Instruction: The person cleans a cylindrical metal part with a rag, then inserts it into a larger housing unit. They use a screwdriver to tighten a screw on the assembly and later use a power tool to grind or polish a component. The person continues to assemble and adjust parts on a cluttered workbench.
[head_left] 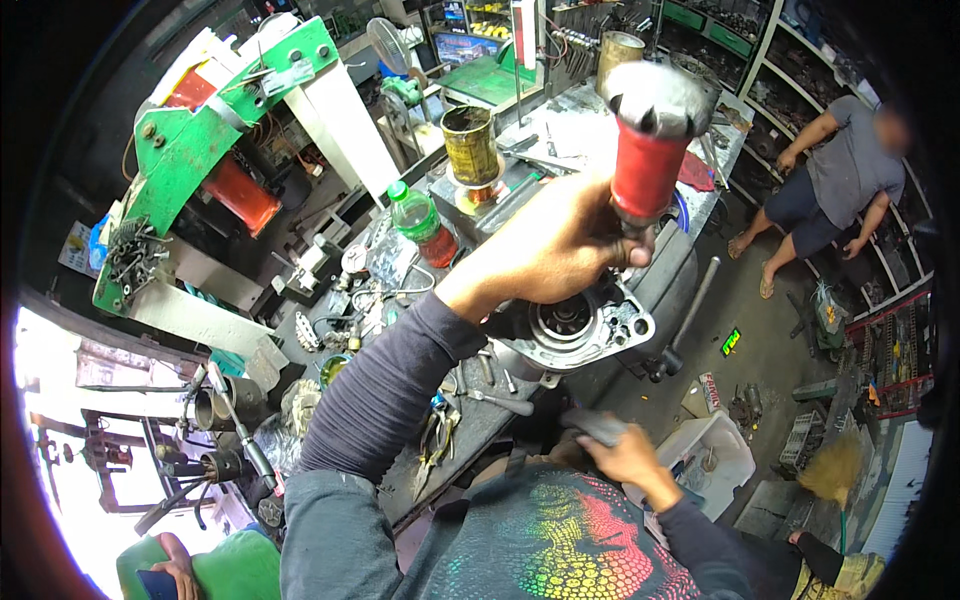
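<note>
My left hand (560, 240) is raised over the bench, its fingers closed around a red cylindrical tool (645, 170) with a bulky silver head on top. Under that wrist lies a metal housing (600, 345) with a round bore and a ring-shaped part inside it; my hand and sleeve cover some of it. Low and close to my body, my right hand (632, 462) is closed on a grey object (594, 426), smeared by motion, so its kind does not show. Pliers (435, 445) and small hand tools lie at the bench's near edge.
A green-capped bottle of red liquid (425, 228) and a yellow can (468, 145) stand beyond my left arm. A long metal bar (695, 310) rises beside the bench. A white bin (715, 455) sits on the floor. One person (845, 170) is at the right shelves, another (230, 565) at lower left.
</note>
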